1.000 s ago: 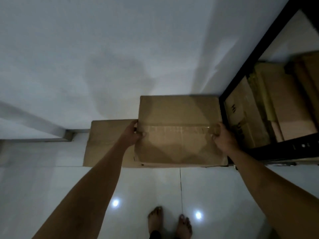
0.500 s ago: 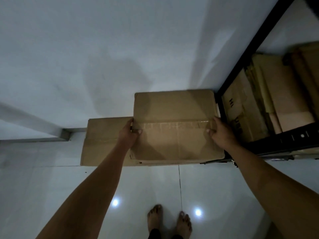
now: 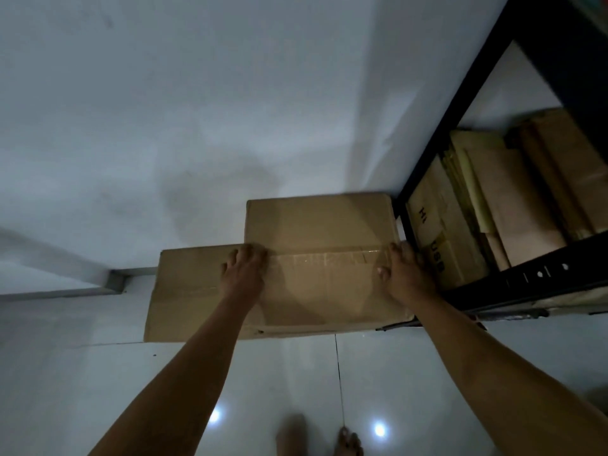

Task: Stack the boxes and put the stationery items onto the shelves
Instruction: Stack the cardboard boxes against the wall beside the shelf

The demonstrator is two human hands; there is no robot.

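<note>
A taped cardboard box, the upper box (image 3: 322, 258), sits on a wider lower cardboard box (image 3: 184, 291) on the floor against the white wall. My left hand (image 3: 243, 269) lies palm down across the upper box's left edge at the tape seam, fingers fairly straight. My right hand (image 3: 403, 273) holds the box's right edge, thumb on top and fingers over the side next to the shelf. The black metal shelf (image 3: 539, 274) stands right of the boxes.
The shelf holds several brown cardboard boxes and paper-wrapped packs (image 3: 513, 205). The upper box nearly touches the shelf's upright post (image 3: 424, 166). My bare feet (image 3: 348, 442) stand on the glossy white tiled floor (image 3: 82, 373). A grey skirting (image 3: 56, 292) runs along the left wall.
My left hand has shifted from holding the box's left side to lying on top of its edge. The right hand has stayed at the right edge. The upper box has hardly moved.
</note>
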